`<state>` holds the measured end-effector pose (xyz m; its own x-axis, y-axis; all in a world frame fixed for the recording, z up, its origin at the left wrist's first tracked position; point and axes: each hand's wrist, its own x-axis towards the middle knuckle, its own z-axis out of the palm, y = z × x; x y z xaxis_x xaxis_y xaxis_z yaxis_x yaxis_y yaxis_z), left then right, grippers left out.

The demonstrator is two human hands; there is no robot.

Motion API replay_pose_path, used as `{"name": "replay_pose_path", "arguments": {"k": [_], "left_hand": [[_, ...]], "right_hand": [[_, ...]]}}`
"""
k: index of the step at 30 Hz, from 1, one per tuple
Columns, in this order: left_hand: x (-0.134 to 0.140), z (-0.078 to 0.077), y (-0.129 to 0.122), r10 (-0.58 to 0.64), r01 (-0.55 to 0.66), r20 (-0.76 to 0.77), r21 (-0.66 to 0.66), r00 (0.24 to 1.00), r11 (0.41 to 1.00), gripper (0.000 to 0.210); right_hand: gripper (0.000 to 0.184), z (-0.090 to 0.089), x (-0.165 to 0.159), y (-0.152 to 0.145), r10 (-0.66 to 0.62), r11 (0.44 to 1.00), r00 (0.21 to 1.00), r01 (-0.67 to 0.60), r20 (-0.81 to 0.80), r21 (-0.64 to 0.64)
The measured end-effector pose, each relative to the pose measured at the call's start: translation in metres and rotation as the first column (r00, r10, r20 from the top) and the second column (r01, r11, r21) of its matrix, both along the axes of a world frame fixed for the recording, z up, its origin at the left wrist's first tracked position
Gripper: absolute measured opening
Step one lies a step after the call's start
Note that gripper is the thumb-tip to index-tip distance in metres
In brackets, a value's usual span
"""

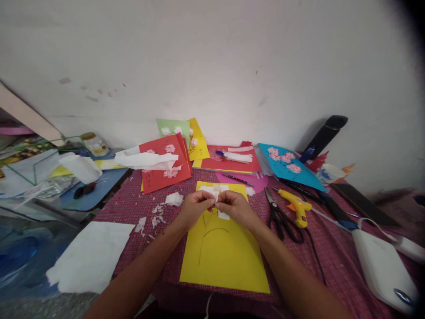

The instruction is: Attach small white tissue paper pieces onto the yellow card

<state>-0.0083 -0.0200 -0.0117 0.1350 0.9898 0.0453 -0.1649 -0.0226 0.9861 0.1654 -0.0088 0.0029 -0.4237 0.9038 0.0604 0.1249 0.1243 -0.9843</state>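
Note:
My left hand [198, 205] and my right hand [233, 206] meet over the upper part of a yellow sheet of paper [229, 261]. Both pinch a small piece of white tissue paper [215, 191] between thumb and fingertips. More white tissue lies on the sheet behind and under my fingers, so where the pinched piece ends is hard to see. Dark curved lines are drawn on the yellow sheet below my hands. Left of my left hand, a folded white tissue piece [174, 199] rests on the tablecloth among torn scraps [158, 216].
To the right lie black-handled scissors [277, 217] and a yellow glue gun [297, 206] with its cord. A white power bank-like box [381, 266] sits farther right. Red cards [186, 173], a blue card [305, 177] and a pen [237, 179] line the back. A large tissue sheet [96, 252] hangs over the left edge.

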Motion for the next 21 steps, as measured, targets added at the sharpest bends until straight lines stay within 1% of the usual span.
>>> {"name": "replay_pose_path", "arguments": {"k": [6,12,21], "left_hand": [[-0.0005,0.0009,-0.0011,0.008,-0.008,-0.065,0.011,0.998,1.0,0.015],[-0.0005,0.0013,-0.0014,-0.004,0.005,-0.064,0.016,0.998,1.0,0.015],[0.0006,0.0049,-0.0024,0.006,-0.004,-0.095,0.013,0.995,1.0,0.015]], "right_hand": [[0.02,0.0015,-0.0004,-0.0013,-0.012,1.0,1.0,0.011,0.029,0.022],[0.018,0.0009,-0.0008,-0.0011,-0.018,1.0,0.999,0.017,0.05,0.026],[0.018,-0.0016,0.0,0.0001,-0.001,1.0,1.0,0.001,0.008,0.003]]}}
